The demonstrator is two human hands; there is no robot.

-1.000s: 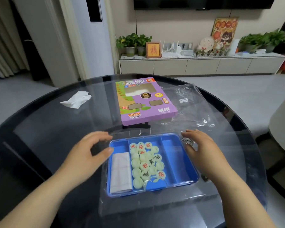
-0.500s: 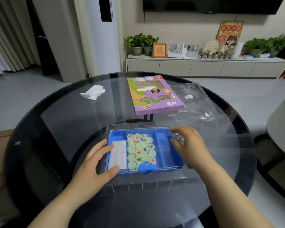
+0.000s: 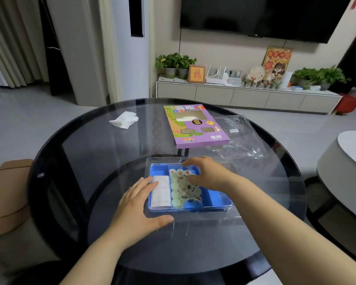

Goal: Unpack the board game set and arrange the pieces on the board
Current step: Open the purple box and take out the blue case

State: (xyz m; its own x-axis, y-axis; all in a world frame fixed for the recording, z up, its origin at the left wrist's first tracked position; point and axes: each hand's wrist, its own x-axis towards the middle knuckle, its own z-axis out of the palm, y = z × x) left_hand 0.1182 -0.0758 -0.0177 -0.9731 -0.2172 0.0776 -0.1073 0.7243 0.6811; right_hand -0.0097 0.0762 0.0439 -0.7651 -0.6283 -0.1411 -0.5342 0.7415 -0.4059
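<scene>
Status: blue plastic compartment tray [image 3: 215, 199] is sitting on the round dark glass counter [image 3: 80, 161], near-centre, just in front of the person. Clear plastic cover [image 3: 214, 220] is showing around it, with its transparent edge sticking out on the near and right sides.

Tray contents:
- Left compartment is holding a white folded rectangular sheet [image 3: 161, 192].
- Middle compartment is holding round pale-green game pieces [image 3: 175, 195] with red and dark characters, packed in rows.
- Right compartment is partly hidden by the right forearm.

Left hand [image 3: 136, 204] is lying flat against the tray's left side. Its fingers are straight and together, with the tips resting on the white sheet, and the thumb is stretching along the tray's near edge. It is gripping nothing.

Right hand [image 3: 208, 175] is arching over the far part of the middle compartment. Its fingers are bent, reaching toward the tray's far rim, and the thumb is sitting over the pieces. Cannot tell whether it is pinching a piece, pinching the cover, or just touching.

Rest of the counter:
- Purple cardboard game box [image 3: 195, 128] is lying flat at far centre, well apart from the tray.
- Crumpled clear plastic bag [image 3: 242, 138] is lying just right of the box.
- White crumpled tissue [image 3: 124, 119] is lying far left.
</scene>
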